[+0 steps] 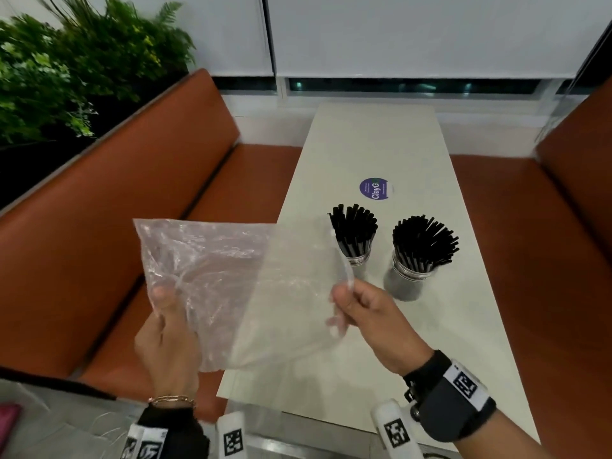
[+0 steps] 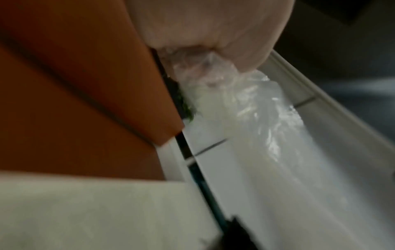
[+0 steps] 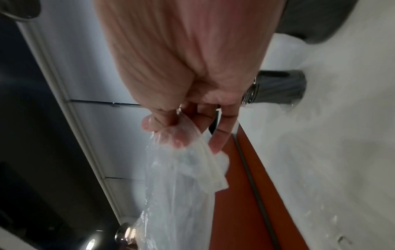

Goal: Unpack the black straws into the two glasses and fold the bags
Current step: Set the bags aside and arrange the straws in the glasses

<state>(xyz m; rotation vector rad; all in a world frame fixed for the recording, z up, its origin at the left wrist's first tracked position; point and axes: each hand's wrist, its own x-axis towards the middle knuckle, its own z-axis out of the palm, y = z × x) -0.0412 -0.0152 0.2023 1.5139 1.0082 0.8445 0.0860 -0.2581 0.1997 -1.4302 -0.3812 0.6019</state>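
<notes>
An empty clear plastic bag [image 1: 231, 286] hangs spread in the air over the table's near left edge. My left hand [image 1: 165, 326] pinches its lower left part, thumb on top; the same hand [image 2: 213, 33] grips the crumpled bag [image 2: 256, 118] in the left wrist view. At the right edge, my right hand [image 1: 357, 306] pinches the bag between thumb and fingers, and that hand [image 3: 177, 121] holds the bag [image 3: 181, 186] in the right wrist view. Two glasses stand on the table, the left glass [image 1: 359, 261] and the right glass [image 1: 405, 283], both filled with black straws [image 1: 424, 243].
The pale table [image 1: 364, 144] carries a round purple sticker [image 1: 374, 188] beyond the glasses. Orange bench seats [image 1: 132, 210] flank it on both sides. Green plants [image 1: 66, 67] stand behind the left bench. More clear plastic [image 1: 49, 425] lies at the lower left.
</notes>
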